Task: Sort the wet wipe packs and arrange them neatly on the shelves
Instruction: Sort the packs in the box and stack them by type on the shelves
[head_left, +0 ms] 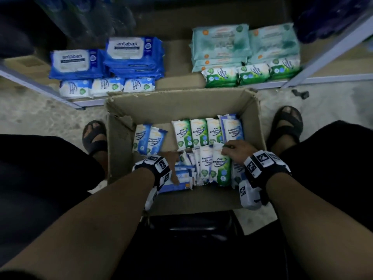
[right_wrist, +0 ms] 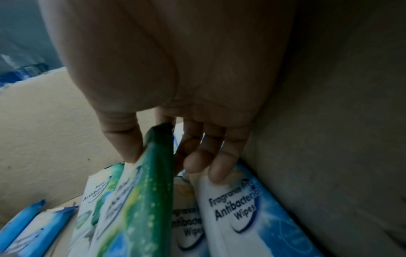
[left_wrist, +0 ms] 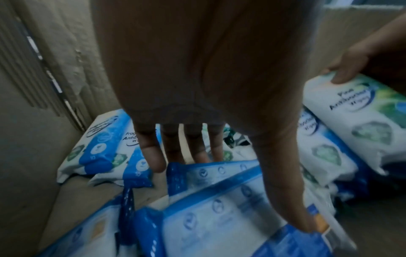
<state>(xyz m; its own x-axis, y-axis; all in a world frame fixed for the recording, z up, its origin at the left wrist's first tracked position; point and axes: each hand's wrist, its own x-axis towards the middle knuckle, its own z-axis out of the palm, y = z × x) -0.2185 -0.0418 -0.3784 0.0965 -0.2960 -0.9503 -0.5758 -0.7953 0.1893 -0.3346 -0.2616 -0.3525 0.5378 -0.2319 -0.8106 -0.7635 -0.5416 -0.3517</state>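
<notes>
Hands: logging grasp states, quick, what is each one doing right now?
Left hand: open, fingers straight, reaching onto a large blue wipes pack in the box.
Right hand: pinching the top of a green Pine Antibacterial Wipes pack.

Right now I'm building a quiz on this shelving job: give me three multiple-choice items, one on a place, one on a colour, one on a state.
1. Where are the unsorted packs?
A. cardboard box
B. basket
C. drawer

2. What colour is the pack that the right hand holds?
A. red
B. green and white
C. black

3. How is the left hand?
A. fist, away from the packs
B. fingers extended onto a blue pack
C. resting on the floor

Answers: 1 A, packs fill the box; 2 B, the pine wipes pack is pinched; 3 B, straight fingers touch it.
</notes>
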